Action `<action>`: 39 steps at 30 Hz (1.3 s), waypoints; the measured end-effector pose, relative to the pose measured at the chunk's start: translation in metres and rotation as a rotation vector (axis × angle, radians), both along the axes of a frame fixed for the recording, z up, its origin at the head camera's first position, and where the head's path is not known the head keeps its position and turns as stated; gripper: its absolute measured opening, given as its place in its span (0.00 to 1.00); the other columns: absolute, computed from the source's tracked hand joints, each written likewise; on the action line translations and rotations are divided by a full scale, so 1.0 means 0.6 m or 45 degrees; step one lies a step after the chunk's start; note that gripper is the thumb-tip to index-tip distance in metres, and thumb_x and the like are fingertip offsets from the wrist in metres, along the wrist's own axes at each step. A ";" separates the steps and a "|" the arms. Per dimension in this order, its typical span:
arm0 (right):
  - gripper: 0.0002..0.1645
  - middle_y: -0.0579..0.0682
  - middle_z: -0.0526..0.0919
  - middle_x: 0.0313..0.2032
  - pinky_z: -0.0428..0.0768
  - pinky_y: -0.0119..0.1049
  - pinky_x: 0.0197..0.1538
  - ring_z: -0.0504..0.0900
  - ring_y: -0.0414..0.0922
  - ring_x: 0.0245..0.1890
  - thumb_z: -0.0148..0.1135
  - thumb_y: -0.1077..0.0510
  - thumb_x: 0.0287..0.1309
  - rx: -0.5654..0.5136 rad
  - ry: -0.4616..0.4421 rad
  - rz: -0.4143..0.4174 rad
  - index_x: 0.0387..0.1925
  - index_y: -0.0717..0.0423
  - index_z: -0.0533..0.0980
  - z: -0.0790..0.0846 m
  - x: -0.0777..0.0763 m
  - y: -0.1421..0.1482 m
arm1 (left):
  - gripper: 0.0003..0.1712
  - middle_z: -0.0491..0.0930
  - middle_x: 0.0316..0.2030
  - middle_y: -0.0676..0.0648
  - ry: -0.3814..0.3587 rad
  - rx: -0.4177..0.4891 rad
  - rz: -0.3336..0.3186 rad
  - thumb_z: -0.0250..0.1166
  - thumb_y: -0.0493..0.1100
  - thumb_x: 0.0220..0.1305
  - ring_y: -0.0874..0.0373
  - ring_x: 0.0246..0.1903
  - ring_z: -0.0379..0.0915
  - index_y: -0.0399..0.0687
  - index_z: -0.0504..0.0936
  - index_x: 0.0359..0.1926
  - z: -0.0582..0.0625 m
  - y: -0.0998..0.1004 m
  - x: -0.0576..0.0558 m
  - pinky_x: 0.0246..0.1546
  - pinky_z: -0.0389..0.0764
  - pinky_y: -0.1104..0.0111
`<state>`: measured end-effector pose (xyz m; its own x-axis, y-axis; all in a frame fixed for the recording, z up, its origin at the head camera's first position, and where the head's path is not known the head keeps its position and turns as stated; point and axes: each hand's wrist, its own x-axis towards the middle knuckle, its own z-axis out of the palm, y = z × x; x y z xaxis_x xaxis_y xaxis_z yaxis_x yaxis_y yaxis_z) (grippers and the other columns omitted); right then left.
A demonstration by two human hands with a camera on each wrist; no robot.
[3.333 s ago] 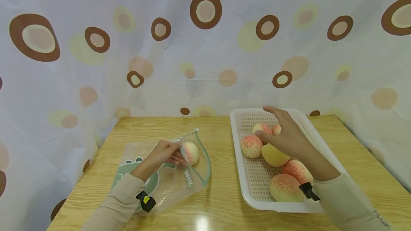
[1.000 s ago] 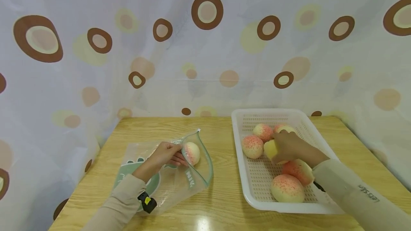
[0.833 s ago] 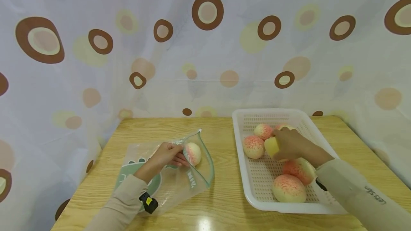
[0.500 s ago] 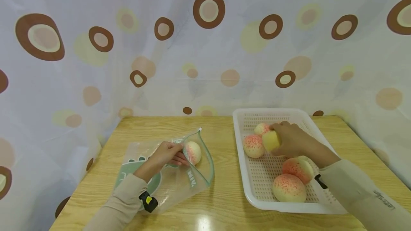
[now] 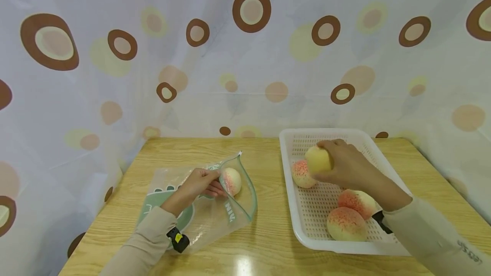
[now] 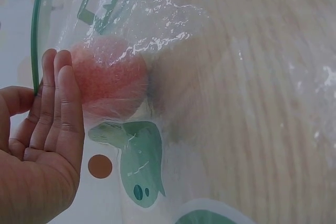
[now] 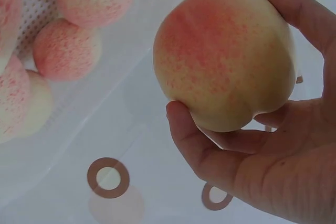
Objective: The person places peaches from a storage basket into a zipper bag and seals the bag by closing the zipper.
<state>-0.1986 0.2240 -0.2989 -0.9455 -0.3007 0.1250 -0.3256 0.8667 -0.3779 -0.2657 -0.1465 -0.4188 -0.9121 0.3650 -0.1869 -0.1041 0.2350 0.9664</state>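
Note:
My left hand (image 5: pixel 196 185) pinches the rim of a clear zip bag (image 5: pixel 209 225) with green print, which lies on the table. Its mouth stands open toward the right. One peach (image 5: pixel 234 181) sits inside near that mouth; in the left wrist view its pink side (image 6: pixel 113 85) shows through the plastic, beside my straight fingers (image 6: pixel 68 98). Over the white basket (image 5: pixel 293 220), my right hand (image 5: pixel 349 165) grips another peach (image 5: pixel 317 159) between thumb and fingers. The right wrist view shows this peach (image 7: pixel 220 51) raised, yellowish with a red blush.
Several peaches lie in the basket, among them one at its left side (image 5: pixel 303 174) and one near the front (image 5: pixel 347 225). The wooden table (image 5: pixel 264 173) carries bag and basket side by side. A patterned curtain (image 5: pixel 253 110) hangs behind it.
My right hand, open over the basket at first, has taken hold of a peach and lifted it up and slightly left. The left hand keeps its hold on the bag.

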 end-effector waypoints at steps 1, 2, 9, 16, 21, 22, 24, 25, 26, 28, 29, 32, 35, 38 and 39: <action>0.47 0.74 0.68 0.55 0.77 0.40 0.30 0.73 0.60 0.41 0.72 0.46 0.48 -0.018 0.007 0.002 0.62 0.68 0.64 0.002 0.004 -0.004 | 0.24 0.85 0.26 0.43 0.000 0.003 -0.001 0.51 0.47 0.73 0.60 0.24 0.82 0.27 0.81 0.38 0.000 0.000 0.000 0.28 0.83 0.72; 0.47 0.73 0.68 0.55 0.77 0.40 0.30 0.73 0.60 0.41 0.72 0.46 0.49 -0.034 0.009 0.001 0.63 0.68 0.64 0.005 0.008 -0.008 | 0.24 0.85 0.25 0.43 0.001 0.003 0.000 0.51 0.47 0.73 0.60 0.24 0.82 0.27 0.81 0.38 0.001 0.001 0.000 0.28 0.83 0.72; 0.45 0.70 0.68 0.56 0.79 0.37 0.30 0.74 0.54 0.38 0.72 0.48 0.50 -0.129 0.019 0.042 0.63 0.66 0.64 0.018 0.031 -0.036 | 0.23 0.85 0.25 0.45 0.005 0.003 0.004 0.52 0.46 0.73 0.61 0.24 0.82 0.27 0.81 0.39 0.001 0.002 0.002 0.28 0.83 0.72; 0.45 0.66 0.69 0.57 0.79 0.36 0.32 0.76 0.49 0.37 0.72 0.48 0.50 -0.199 0.024 0.102 0.64 0.64 0.63 0.023 0.043 -0.072 | 0.23 0.85 0.25 0.44 -0.006 -0.001 0.019 0.51 0.46 0.73 0.59 0.24 0.82 0.27 0.81 0.38 -0.003 -0.001 0.002 0.28 0.83 0.72; 0.45 0.63 0.68 0.59 0.80 0.36 0.35 0.77 0.48 0.38 0.70 0.47 0.53 -0.277 -0.012 0.141 0.65 0.62 0.62 0.026 0.053 -0.101 | 0.24 0.85 0.25 0.44 -0.015 -0.003 0.021 0.51 0.47 0.73 0.60 0.23 0.82 0.26 0.81 0.38 -0.003 -0.003 0.001 0.27 0.83 0.72; 0.45 0.62 0.68 0.59 0.80 0.36 0.35 0.77 0.48 0.38 0.70 0.46 0.53 -0.290 -0.013 0.146 0.65 0.61 0.61 0.026 0.055 -0.106 | 0.24 0.85 0.25 0.44 -0.015 -0.002 0.019 0.51 0.47 0.73 0.60 0.23 0.82 0.26 0.81 0.39 -0.003 -0.003 0.001 0.27 0.83 0.73; 0.45 0.61 0.68 0.61 0.81 0.37 0.37 0.77 0.48 0.40 0.69 0.44 0.54 -0.314 -0.019 0.159 0.65 0.61 0.61 0.027 0.060 -0.115 | 0.24 0.85 0.25 0.44 -0.016 -0.001 0.015 0.52 0.47 0.73 0.60 0.23 0.82 0.27 0.81 0.38 -0.003 -0.002 0.000 0.27 0.83 0.73; 0.46 0.61 0.67 0.61 0.81 0.37 0.37 0.77 0.48 0.40 0.69 0.43 0.54 -0.322 -0.025 0.163 0.66 0.60 0.60 0.027 0.063 -0.120 | 0.24 0.85 0.25 0.44 -0.017 0.000 0.014 0.52 0.47 0.73 0.60 0.23 0.82 0.27 0.81 0.38 -0.003 -0.001 0.000 0.27 0.83 0.73; 0.46 0.61 0.67 0.62 0.81 0.38 0.38 0.78 0.48 0.41 0.68 0.42 0.54 -0.332 -0.031 0.168 0.66 0.60 0.60 0.026 0.065 -0.124 | 0.24 0.85 0.25 0.44 -0.018 -0.001 0.014 0.52 0.47 0.73 0.61 0.23 0.82 0.27 0.81 0.37 -0.002 -0.001 0.000 0.26 0.82 0.73; 0.46 0.60 0.67 0.62 0.82 0.37 0.38 0.78 0.48 0.41 0.68 0.42 0.55 -0.355 -0.041 0.174 0.66 0.59 0.60 0.025 0.069 -0.133 | 0.23 0.85 0.24 0.45 -0.022 -0.002 0.016 0.52 0.47 0.72 0.61 0.23 0.82 0.28 0.81 0.36 -0.002 0.000 -0.001 0.26 0.82 0.74; 0.46 0.60 0.66 0.62 0.82 0.37 0.38 0.78 0.48 0.41 0.68 0.43 0.54 -0.364 -0.041 0.177 0.66 0.59 0.60 0.023 0.072 -0.137 | 0.23 0.85 0.24 0.45 -0.025 -0.003 0.017 0.52 0.47 0.72 0.61 0.23 0.81 0.28 0.82 0.36 -0.002 0.001 -0.001 0.26 0.82 0.74; 0.45 0.59 0.67 0.61 0.82 0.37 0.39 0.77 0.47 0.41 0.69 0.45 0.54 -0.395 -0.029 0.202 0.66 0.60 0.60 0.018 0.078 -0.149 | 0.23 0.85 0.24 0.45 -0.022 -0.001 0.019 0.52 0.47 0.73 0.61 0.22 0.82 0.29 0.82 0.35 -0.001 0.003 -0.002 0.26 0.82 0.73; 0.45 0.60 0.67 0.61 0.82 0.37 0.40 0.77 0.47 0.42 0.69 0.48 0.55 -0.430 -0.018 0.230 0.66 0.61 0.59 0.010 0.086 -0.161 | 0.23 0.85 0.24 0.45 -0.020 -0.003 0.025 0.52 0.47 0.73 0.61 0.22 0.82 0.30 0.82 0.34 -0.001 0.003 -0.002 0.26 0.83 0.72; 0.45 0.60 0.65 0.61 0.81 0.37 0.42 0.76 0.48 0.44 0.69 0.51 0.56 -0.491 -0.013 0.242 0.67 0.61 0.57 0.000 0.092 -0.172 | 0.23 0.85 0.24 0.45 -0.025 0.002 0.030 0.52 0.47 0.73 0.61 0.22 0.82 0.30 0.82 0.35 -0.002 0.004 -0.003 0.26 0.83 0.72; 0.45 0.59 0.65 0.62 0.81 0.37 0.42 0.75 0.49 0.45 0.69 0.53 0.55 -0.511 -0.001 0.244 0.67 0.61 0.57 -0.004 0.093 -0.176 | 0.23 0.85 0.24 0.45 -0.025 0.006 0.028 0.52 0.47 0.73 0.61 0.22 0.82 0.29 0.82 0.35 -0.002 0.004 -0.003 0.26 0.83 0.72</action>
